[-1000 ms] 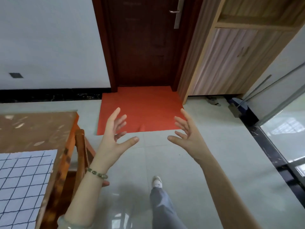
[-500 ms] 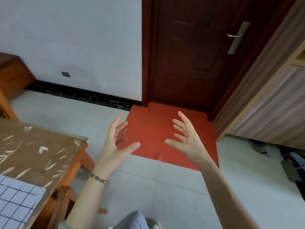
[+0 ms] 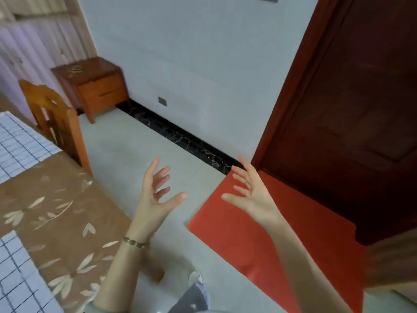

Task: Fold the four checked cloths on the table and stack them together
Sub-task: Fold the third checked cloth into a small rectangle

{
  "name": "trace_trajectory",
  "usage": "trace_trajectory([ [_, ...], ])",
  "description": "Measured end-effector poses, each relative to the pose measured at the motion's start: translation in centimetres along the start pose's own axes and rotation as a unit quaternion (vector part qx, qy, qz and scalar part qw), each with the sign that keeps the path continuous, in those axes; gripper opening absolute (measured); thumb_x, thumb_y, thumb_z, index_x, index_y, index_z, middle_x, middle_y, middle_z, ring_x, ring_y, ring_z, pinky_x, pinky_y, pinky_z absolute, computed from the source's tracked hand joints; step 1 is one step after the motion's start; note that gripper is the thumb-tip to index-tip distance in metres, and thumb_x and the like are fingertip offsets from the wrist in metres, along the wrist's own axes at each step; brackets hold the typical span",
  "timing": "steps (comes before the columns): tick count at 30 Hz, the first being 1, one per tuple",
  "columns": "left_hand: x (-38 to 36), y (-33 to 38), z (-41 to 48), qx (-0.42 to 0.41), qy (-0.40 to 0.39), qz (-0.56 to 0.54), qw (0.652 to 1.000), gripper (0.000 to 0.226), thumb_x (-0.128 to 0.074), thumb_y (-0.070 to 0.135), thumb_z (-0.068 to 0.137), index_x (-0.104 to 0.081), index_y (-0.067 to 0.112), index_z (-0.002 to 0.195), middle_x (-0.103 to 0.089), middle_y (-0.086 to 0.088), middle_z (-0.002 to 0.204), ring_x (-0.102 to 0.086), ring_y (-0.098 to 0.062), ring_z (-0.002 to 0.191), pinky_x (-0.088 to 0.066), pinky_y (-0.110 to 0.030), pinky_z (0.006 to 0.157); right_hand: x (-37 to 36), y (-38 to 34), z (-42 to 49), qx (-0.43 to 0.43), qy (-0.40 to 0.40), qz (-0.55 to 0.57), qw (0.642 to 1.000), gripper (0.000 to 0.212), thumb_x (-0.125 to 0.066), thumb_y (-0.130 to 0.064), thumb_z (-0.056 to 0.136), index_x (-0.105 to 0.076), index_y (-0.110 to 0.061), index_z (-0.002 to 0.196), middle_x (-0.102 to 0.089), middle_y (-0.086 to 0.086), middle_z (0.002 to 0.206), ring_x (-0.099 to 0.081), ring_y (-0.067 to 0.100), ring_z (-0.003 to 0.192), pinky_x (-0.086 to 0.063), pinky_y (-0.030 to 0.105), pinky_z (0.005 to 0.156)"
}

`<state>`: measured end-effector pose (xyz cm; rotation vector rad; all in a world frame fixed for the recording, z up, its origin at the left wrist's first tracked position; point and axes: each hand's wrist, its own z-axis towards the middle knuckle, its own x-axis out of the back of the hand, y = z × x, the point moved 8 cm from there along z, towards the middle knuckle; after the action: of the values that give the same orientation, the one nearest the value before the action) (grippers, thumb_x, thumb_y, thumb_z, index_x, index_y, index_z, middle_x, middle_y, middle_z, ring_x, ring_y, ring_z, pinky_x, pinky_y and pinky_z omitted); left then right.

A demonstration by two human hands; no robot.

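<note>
Hands are hovering over the floor [image 3: 126,143], left hand [image 3: 155,197] and right hand [image 3: 250,195] both spreading empty fingers [image 3: 151,171]. Checked cloths are lying flat on the table [image 3: 56,211] at left, far cloth [image 3: 20,150] and near cloth [image 3: 15,279]. Folding seems unstarted; next is reaching for a cloth's edge.

Table [image 3: 58,213], far checked cloth [image 3: 19,145], near checked cloth [image 3: 17,279]

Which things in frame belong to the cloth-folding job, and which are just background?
Job:
- far checked cloth and near checked cloth; only two are in view
- table they lie on
- left hand and right hand, both empty, fingers spread, off the table

Background:
- chair
- wooden cabinet
- red mat
- door
- wall socket
</note>
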<state>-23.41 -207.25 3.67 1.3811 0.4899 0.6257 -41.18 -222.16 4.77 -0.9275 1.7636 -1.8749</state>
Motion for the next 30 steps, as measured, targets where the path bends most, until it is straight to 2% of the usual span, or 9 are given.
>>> trace_trajectory([
  [3,2.2,-0.6,5.4,-0.003,0.03,0.018,0.999,0.107,-0.081,0.055,0.053,-0.025,0.041,0.143,-0.046,0.007,0.139,-0.047,-0.004,0.126,-0.042,-0.023,0.098,-1.7,-0.8,7.2,0.005,-0.035,0.003,0.999,0.093,-0.081,-0.005,0.072,-0.028,-0.056,0.129,-0.046,-0.016,0.135,-0.043,0.001,0.128,-0.04,0.032,0.107],
  [6,4.4,-0.7,10.4,-0.012,0.056,0.043,0.997,0.112,-0.077,0.07,0.052,-0.022,0.041,0.145,-0.04,0.019,0.14,-0.04,0.001,0.13,-0.037,-0.022,0.102,-3.6,-2.0,13.5,0.014,-0.071,0.006,0.997,0.092,-0.082,-0.011,0.07,-0.029,-0.057,0.13,-0.046,-0.017,0.135,-0.043,-0.001,0.128,-0.04,0.028,0.105],
  [9,6.5,-1.0,13.9,-0.012,0.088,0.059,0.994,0.109,-0.076,0.068,0.055,-0.02,0.043,0.144,-0.035,0.024,0.141,-0.035,0.004,0.132,-0.034,-0.023,0.106,-5.8,-2.5,18.8,0.013,-0.107,0.006,0.994,0.091,-0.079,-0.005,0.074,-0.029,-0.056,0.131,-0.045,-0.013,0.138,-0.044,-0.001,0.128,-0.041,0.026,0.104],
  [13,10.0,-2.2,17.9,0.004,0.147,0.075,0.986,0.107,-0.078,0.067,0.054,-0.018,0.049,0.141,-0.035,0.02,0.142,-0.036,0.003,0.132,-0.035,-0.033,0.11,-9.0,-2.5,25.8,0.007,-0.154,0.004,0.988,0.091,-0.078,-0.002,0.074,-0.03,-0.053,0.131,-0.043,-0.008,0.14,-0.045,0.001,0.126,-0.042,0.029,0.104],
  [16,12.5,-3.3,20.7,0.019,0.194,0.073,0.978,0.099,-0.08,0.053,0.059,-0.018,0.059,0.137,-0.036,0.02,0.142,-0.04,0.003,0.13,-0.038,-0.045,0.109,-11.9,-2.2,31.3,0.003,-0.206,0.001,0.979,0.091,-0.078,-0.002,0.075,-0.029,-0.051,0.134,-0.042,-0.007,0.14,-0.045,0.002,0.126,-0.042,0.031,0.105],
  [18,14.1,-4.1,22.9,0.022,0.226,0.075,0.971,0.101,-0.08,0.05,0.06,-0.018,0.054,0.14,-0.036,0.014,0.144,-0.042,0.0,0.13,-0.037,-0.04,0.11,-14.1,-1.9,35.3,0.002,-0.242,-0.002,0.97,0.091,-0.077,-0.002,0.076,-0.027,-0.045,0.14,-0.042,-0.007,0.141,-0.044,0.001,0.127,-0.042,0.032,0.106],
  [22,16.6,-5.7,29.0,0.034,0.288,0.068,0.955,0.109,-0.081,0.06,0.056,-0.017,0.047,0.143,-0.035,0.006,0.147,-0.047,-0.007,0.127,-0.042,-0.031,0.104,-18.4,-2.5,44.3,0.011,-0.319,-0.001,0.948,0.092,-0.076,-0.001,0.077,-0.026,-0.043,0.141,-0.041,-0.006,0.142,-0.045,0.002,0.127,-0.042,0.03,0.105],
  [27,18.5,-6.4,36.1,0.051,0.355,0.059,0.931,0.109,-0.08,0.068,0.051,-0.018,0.05,0.139,-0.035,0.004,0.146,-0.051,-0.007,0.123,-0.044,-0.033,0.102,-22.5,-4.1,54.1,0.015,-0.393,-0.002,0.919,0.092,-0.076,0.0,0.077,-0.025,-0.038,0.144,-0.041,-0.002,0.143,-0.046,0.005,0.127,-0.042,0.03,0.105],
  [30,20.0,-6.8,39.2,0.051,0.391,0.057,0.917,0.112,-0.082,0.062,0.053,-0.018,0.045,0.144,-0.035,0.004,0.146,-0.05,-0.01,0.125,-0.042,-0.042,0.106,-25.6,-5.2,59.1,0.025,-0.435,-0.014,0.9,0.094,-0.076,0.001,0.076,-0.024,-0.033,0.146,-0.04,0.002,0.144,-0.046,0.009,0.128,-0.042,0.033,0.106],
])
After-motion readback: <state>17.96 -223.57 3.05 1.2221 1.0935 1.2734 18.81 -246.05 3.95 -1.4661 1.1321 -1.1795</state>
